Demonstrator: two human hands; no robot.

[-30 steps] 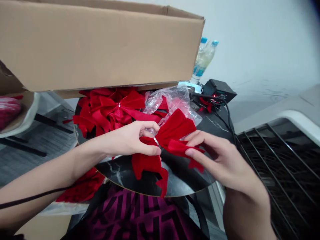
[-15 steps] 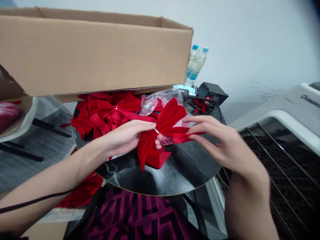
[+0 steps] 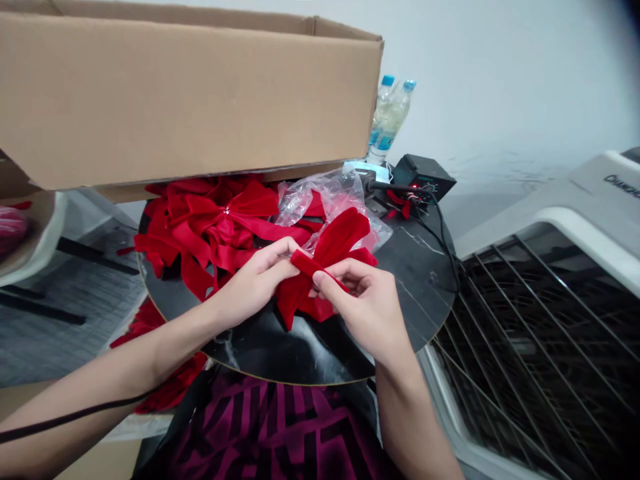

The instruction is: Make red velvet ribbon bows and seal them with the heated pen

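Note:
Between my hands, above the near part of the round table, is a red velvet bow [image 3: 343,235]. My left hand [image 3: 267,273] is closed on its middle from the left. With thumb and fingers, my right hand [image 3: 367,300] pinches a red ribbon strip [image 3: 316,265] that lies across the bow's centre. The strip's left end meets my left fingertips. Two pointed red tails hang below the hands. The bow's tied middle is hidden by the strip and fingers. A heap of red bows [image 3: 215,220] lies just beyond my left hand.
The black marbled table [image 3: 420,267] carries a crumpled clear plastic bag [image 3: 320,193], a black box with a cable [image 3: 425,175] and two bottles [image 3: 393,120]. A large cardboard box [image 3: 200,100] stands behind. A white heater-like appliance with a grille [image 3: 530,340] stands right.
My right hand has come in leftward from the bow's right side, bringing a ribbon strip across its middle. My left hand stays on the bow. The view has shifted slightly.

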